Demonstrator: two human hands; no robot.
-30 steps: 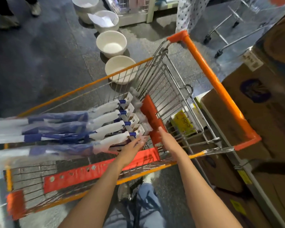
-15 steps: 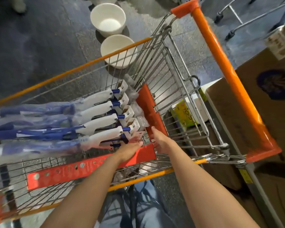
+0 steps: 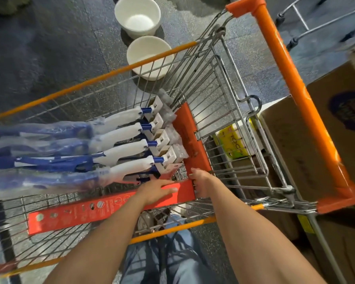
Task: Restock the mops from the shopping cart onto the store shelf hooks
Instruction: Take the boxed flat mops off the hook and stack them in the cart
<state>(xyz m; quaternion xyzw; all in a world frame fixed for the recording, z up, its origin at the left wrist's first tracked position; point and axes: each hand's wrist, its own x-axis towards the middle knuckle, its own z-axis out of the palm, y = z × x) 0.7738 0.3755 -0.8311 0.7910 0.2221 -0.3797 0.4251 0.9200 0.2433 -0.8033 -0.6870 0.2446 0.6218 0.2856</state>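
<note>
Four white-and-blue mops (image 3: 119, 144) side by side, plastic-wrapped, in cart (image 3: 230, 124)

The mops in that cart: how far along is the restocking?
Nothing looks done from here: four wrapped mops lie side by side in the shopping cart, and no shelf hooks are in view. In hand: the left hand lies flat on the cart's orange panel, and the right hand reaches in beside the mop ends, gripping none. Left: lifting and hanging every mop.

Left hand (image 3: 154, 191) dropped from mops onto red panel (image 3: 103, 208)
</note>
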